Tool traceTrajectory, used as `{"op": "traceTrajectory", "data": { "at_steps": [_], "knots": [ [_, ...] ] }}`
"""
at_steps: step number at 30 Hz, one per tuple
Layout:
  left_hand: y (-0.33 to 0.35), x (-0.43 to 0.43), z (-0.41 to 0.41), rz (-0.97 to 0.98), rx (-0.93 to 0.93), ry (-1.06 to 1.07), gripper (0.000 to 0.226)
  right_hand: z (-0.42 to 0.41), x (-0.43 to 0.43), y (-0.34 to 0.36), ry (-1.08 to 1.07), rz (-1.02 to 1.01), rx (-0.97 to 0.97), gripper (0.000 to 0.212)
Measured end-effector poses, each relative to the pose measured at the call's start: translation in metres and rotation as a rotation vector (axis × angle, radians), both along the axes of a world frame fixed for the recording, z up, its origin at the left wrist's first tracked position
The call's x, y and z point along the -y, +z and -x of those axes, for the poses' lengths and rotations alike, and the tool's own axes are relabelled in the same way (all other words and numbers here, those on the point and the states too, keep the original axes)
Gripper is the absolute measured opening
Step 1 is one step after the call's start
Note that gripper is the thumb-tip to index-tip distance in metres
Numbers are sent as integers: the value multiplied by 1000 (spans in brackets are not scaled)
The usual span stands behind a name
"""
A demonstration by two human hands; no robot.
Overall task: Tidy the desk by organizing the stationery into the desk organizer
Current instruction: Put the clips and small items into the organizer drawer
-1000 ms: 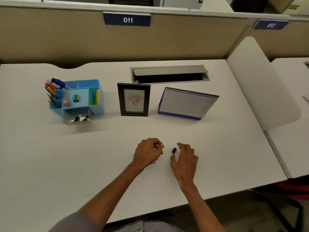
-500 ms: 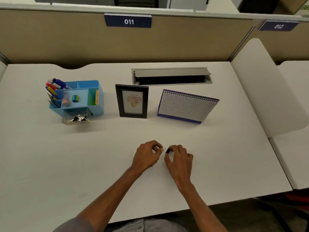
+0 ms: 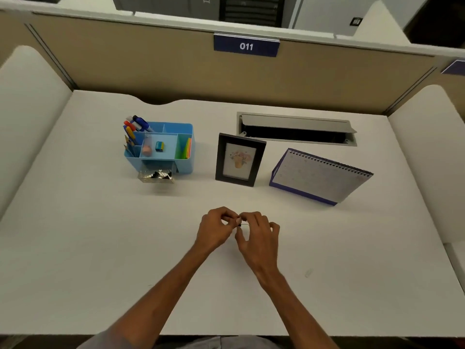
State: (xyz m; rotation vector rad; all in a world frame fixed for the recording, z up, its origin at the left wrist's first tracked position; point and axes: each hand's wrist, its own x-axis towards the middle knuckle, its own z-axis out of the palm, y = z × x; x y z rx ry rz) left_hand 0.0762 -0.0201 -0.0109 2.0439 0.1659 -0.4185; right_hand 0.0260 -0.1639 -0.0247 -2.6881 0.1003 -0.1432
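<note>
Pinching a small black binder clip (image 3: 241, 224) right between them, the left hand (image 3: 216, 229) and right hand (image 3: 259, 238) met fingertip to fingertip low over the white surface (image 3: 75, 248). Both grips were closed on the clip, which was mostly hidden by the fingers, only a dark sliver and thin wire showing. The light blue plastic desk organizer (image 3: 161, 147) sat well apart, back and to the left, with its little clear drawer (image 3: 156, 175) of clips pulled out in front.
</note>
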Motion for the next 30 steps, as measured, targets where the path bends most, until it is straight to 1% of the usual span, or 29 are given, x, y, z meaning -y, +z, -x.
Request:
{"op": "traceTrajectory", "data": {
  "at_steps": [4,9,12,14,16,17,23,30],
  "knots": [
    [6,-36,-12,50,-29,123,23,-8,-30,6,6,-26,-26,50],
    [22,-95,-36,64,-4,349,31,-17,-65,11,10,-99,-56,54],
    [33,-137,-55,24,75,514,29,-21,-86,12,41,-115,-74,51],
    [38,-164,-68,-27,119,573,23,-24,-99,12,61,-127,-66,49],
    [40,-186,-83,-67,154,584,14,-29,-113,13,75,-138,-58,48],
    [41,-194,-90,-94,162,577,14,-32,-119,13,77,-147,-58,47],
    [38,-207,-121,-306,88,436,22,-54,-162,21,80,-227,-64,44],
    [37,-202,-124,-339,121,400,34,-96,-188,30,96,-149,-12,43]
  ]
}}
